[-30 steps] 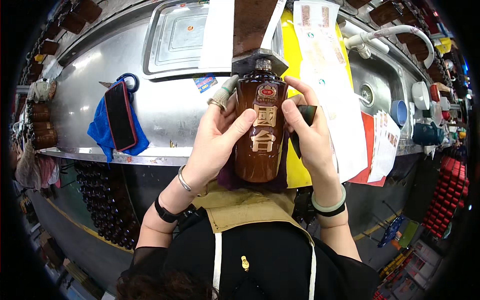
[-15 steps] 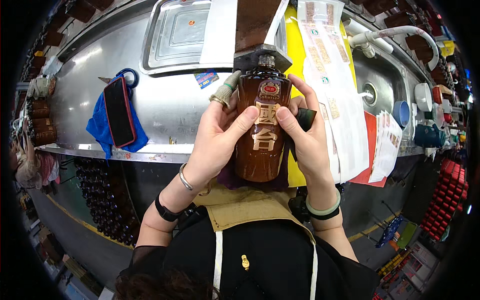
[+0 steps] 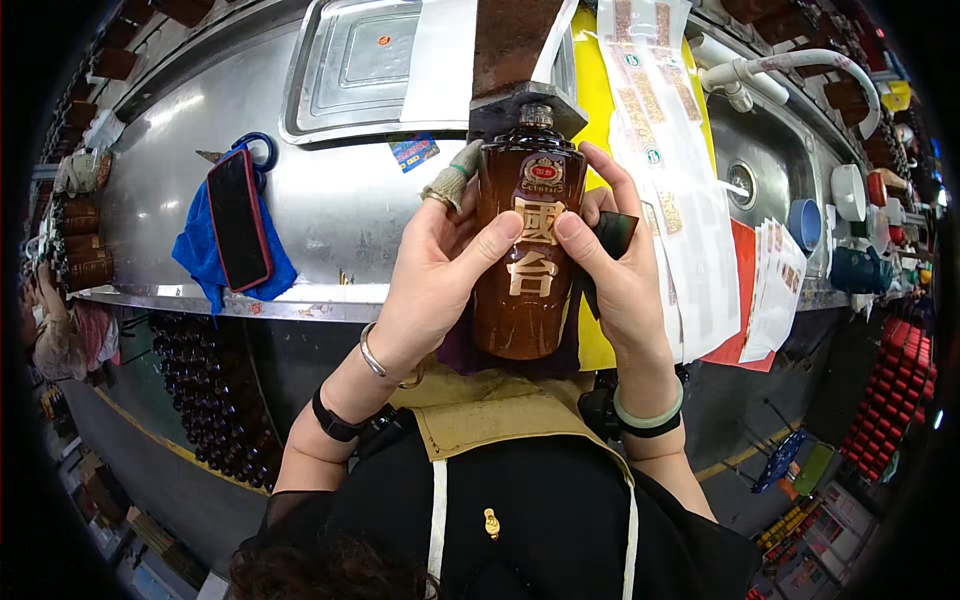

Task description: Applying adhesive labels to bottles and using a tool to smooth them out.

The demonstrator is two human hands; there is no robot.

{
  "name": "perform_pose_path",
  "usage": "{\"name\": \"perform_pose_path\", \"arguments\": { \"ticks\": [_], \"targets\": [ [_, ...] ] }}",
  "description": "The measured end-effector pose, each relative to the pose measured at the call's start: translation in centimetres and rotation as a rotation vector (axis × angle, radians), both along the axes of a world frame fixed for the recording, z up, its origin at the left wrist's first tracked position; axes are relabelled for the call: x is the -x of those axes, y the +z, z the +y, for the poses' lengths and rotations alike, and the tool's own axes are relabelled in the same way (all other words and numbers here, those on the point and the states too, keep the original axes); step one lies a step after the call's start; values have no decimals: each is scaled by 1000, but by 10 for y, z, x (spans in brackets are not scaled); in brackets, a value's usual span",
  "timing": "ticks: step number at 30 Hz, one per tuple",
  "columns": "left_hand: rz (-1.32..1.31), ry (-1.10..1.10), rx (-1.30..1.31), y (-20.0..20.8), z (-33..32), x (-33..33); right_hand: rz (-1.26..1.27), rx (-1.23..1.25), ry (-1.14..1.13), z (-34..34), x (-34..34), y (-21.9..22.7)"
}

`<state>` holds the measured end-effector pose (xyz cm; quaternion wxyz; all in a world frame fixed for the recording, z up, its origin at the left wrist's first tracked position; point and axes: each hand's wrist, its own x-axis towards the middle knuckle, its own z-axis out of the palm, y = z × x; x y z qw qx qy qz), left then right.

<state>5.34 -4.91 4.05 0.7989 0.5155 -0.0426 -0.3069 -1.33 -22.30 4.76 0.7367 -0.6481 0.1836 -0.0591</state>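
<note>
Both hands hold one brown bottle (image 3: pixel 528 250) upright in the middle of the view, above the near edge of the steel bench (image 3: pixel 340 215). The left hand (image 3: pixel 440 270) is closed around the left side of the bottle, with the thumb lying across the front beside the golden signs, and one finger wears a grey cloth cover near the bottle shoulder. The right hand (image 3: pixel 615 270) grips the right side, its thumb also on the front, so the two thumbs nearly meet on the label. A dark strip (image 3: pixel 612 235) shows between the right hand and the bottle; what it is I cannot tell. The bottle cap is at the far end, just under a brown block (image 3: pixel 515 45). On the bench, well to the left, a phone (image 3: pixel 238 220) lies on a blue cloth (image 3: pixel 195 260). Far behind the bottle is a steel tray (image 3: pixel 355 65). To the right lie long sheets of labels (image 3: pixel 680 180) on a yellow sheet (image 3: pixel 595 110), and further right is a sink (image 3: pixel 760 160) with a white tap (image 3: pixel 790 65).
</note>
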Motion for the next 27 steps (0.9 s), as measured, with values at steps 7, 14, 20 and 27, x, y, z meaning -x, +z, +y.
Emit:
{"name": "perform_pose_path", "arguments": {
  "ticks": [7,14,20,27],
  "targets": [
    [-17,-1,3,-2,0,0,-2,-19,-4,1,0,1],
    [-13,-1,-11,0,0,0,8,-16,-7,1,0,3],
    [-9,7,-9,0,-1,0,-2,9,-15,3,0,3],
    [-9,19,-6,0,-1,1,8,0,-17,4,-1,2]
  ]
}}
